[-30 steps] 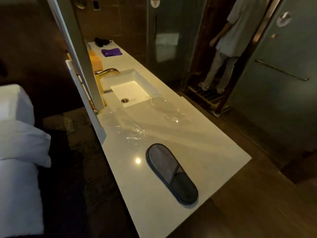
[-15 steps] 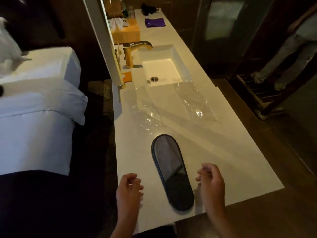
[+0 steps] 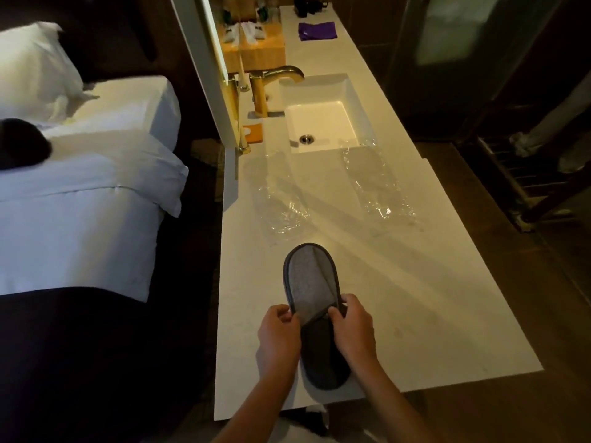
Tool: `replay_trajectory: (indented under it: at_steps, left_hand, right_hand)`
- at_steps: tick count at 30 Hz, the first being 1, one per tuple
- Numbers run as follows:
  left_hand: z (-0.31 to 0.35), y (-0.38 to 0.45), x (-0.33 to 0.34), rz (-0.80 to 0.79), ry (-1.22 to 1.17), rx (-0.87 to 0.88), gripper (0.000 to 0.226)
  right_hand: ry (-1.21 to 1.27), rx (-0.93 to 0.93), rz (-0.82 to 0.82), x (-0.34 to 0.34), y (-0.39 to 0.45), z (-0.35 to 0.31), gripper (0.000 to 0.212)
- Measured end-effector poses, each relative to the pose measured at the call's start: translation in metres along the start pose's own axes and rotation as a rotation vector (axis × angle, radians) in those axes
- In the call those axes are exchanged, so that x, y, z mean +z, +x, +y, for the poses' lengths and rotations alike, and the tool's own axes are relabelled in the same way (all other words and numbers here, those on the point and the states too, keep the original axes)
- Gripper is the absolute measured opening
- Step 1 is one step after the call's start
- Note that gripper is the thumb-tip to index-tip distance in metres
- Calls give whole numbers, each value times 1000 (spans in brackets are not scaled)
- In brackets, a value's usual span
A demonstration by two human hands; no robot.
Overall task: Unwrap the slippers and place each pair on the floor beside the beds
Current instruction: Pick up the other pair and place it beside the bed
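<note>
Flat grey slippers with dark trim (image 3: 311,282) lie stacked on the white counter (image 3: 431,298), toe end toward me. My left hand (image 3: 278,340) pinches the left edge at the middle, and my right hand (image 3: 353,329) pinches the right edge. Two empty clear plastic wrappers lie beyond, one (image 3: 281,203) left of centre, the other (image 3: 377,190) at the sink's near rim. A white bed (image 3: 80,193) stands to the left of the counter.
A sink (image 3: 323,123) with a gold tap (image 3: 275,81) is set in the counter. A purple cloth (image 3: 316,30) and a wooden box (image 3: 256,49) sit at the far end. A mirror frame (image 3: 208,59) rises on the left. Dark floor lies right and a person's legs (image 3: 550,132) stand there.
The view swung down toward the counter. Both my hands came into view, moved in from the slippers' sides and closed on their edges.
</note>
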State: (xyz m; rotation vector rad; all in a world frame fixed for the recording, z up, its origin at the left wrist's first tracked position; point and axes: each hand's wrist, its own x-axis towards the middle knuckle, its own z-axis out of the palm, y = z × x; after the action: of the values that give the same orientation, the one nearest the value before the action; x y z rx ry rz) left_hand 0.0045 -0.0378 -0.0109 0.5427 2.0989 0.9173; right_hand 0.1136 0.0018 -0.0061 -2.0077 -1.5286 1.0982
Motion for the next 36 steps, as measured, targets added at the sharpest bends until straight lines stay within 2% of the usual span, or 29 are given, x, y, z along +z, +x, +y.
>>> replay_trajectory:
  at_steps: [6,13,18,27,36]
  left_hand:
    - [5,4,-25,-121,-132,14,10]
    - [7,25,-101,-166,-206,53,9]
    - [2,52,-174,-193,-341,-3,12]
    - [-33,137,-336,-219,-400,77,16]
    - [-35,185,-413,-287,-509,73,15]
  right_hand:
    - [107,-38,-16,0,-8,0,26]
    - [190,-108,-54,33,-28,-43,28]
    - [267,-161,-73,85,-53,-95,23]
    - [348,-186,-79,218,-105,-199,25]
    - [301,-226,-97,279,-121,-265,28]
